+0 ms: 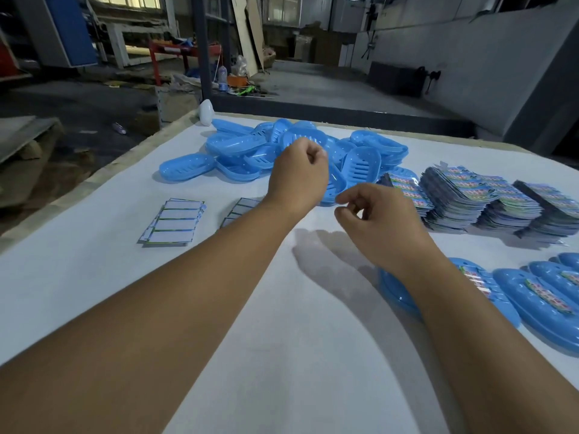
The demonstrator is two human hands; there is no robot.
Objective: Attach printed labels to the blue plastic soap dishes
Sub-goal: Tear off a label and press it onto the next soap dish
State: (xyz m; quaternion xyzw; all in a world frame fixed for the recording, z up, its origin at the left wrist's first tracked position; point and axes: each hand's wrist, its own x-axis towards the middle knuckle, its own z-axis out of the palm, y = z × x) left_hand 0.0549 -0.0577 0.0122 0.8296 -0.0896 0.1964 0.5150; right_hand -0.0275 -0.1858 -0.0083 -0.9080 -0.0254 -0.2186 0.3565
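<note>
A loose pile of blue plastic soap dishes (238, 148) lies at the far middle of the white table (282, 339). My left hand (297, 177) is raised over the pile's near edge. Its fingers are curled round one blue soap dish (336, 184), which shows past its knuckles. My right hand (376, 223) hovers just right of it with loosely curled fingers, and I see nothing between them. Stacks of colourful printed labels (463, 198) stand to the right. Labelled dishes (539, 292) lie at the near right, and my right forearm partly hides one of them.
Two small fans of white-backed label sheets (175, 222) lie left of my left forearm. A white dish (206, 112) stands at the table's far corner. The table's left edge (103, 170) drops to a cluttered workshop floor.
</note>
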